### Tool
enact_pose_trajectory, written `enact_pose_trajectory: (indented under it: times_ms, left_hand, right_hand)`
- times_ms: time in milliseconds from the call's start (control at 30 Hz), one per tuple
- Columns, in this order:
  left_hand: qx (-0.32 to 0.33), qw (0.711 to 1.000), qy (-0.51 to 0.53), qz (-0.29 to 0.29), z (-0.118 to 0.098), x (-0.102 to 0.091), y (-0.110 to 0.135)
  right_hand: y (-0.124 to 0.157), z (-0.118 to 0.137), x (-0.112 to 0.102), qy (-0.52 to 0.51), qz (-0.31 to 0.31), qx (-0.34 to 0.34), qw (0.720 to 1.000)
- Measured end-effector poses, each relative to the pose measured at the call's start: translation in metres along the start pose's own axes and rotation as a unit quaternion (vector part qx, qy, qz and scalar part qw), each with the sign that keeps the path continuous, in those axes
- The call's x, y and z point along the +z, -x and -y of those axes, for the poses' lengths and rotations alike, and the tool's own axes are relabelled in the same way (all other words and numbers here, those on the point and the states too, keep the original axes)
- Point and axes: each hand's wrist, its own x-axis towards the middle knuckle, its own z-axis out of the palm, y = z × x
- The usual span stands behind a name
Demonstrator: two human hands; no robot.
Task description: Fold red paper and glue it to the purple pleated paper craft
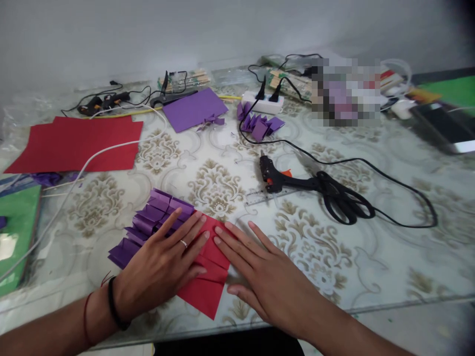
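At the near edge of the table (pixel 371 257), against purple pleats (pixel 148 222), the red paper (pixel 208 291) is pinned under the flat, ungripping left hand (pixel 163 269) and right hand (pixel 269 279); its crease, apparently between the fingertips (pixel 206 234), is best pressed evenly outward.

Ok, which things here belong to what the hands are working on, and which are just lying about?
In hand: left hand and right hand, both flat on the folded red paper; the pleated purple pieces partly under the left hand.
Lying about: glue gun, scissors, ruler, red sheet, purple sheet, power strip, green board.
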Motion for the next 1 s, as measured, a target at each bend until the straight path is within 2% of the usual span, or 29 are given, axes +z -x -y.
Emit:
enact_pose_trajectory:
  times_ms: [200,367,500,633,733,867,1000]
  left_hand:
    - [-0.008,1.000,-0.012,0.002,0.001,0.001,0.000]
    - [-0.021,0.999,-0.023,0.029,-0.005,0.003,-0.002]
    - [-0.021,0.999,-0.032,0.027,-0.016,-0.003,-0.002]
    - [-0.052,0.998,-0.045,0.010,-0.032,-0.008,0.003]
    - [-0.072,0.996,-0.042,0.007,-0.032,-0.006,0.012]
    - [-0.040,0.998,-0.046,0.026,-0.011,0.000,0.025]
    - [-0.021,0.998,-0.063,0.011,-0.006,0.005,0.033]
  right_hand:
    - [0.016,-0.003,0.000,-0.006,0.021,0.015,1.000]
    - [0.014,-0.003,0.000,-0.021,0.037,0.017,0.999]
    - [0.013,-0.001,0.000,-0.020,0.041,0.016,0.999]
    - [0.011,0.019,0.004,-0.010,0.020,0.049,0.999]
    - [0.008,0.041,0.008,0.000,0.005,0.080,0.997]
    - [-0.007,0.046,0.003,-0.013,0.011,0.051,0.999]
    - [-0.031,0.021,-0.009,-0.021,0.016,-0.022,0.999]
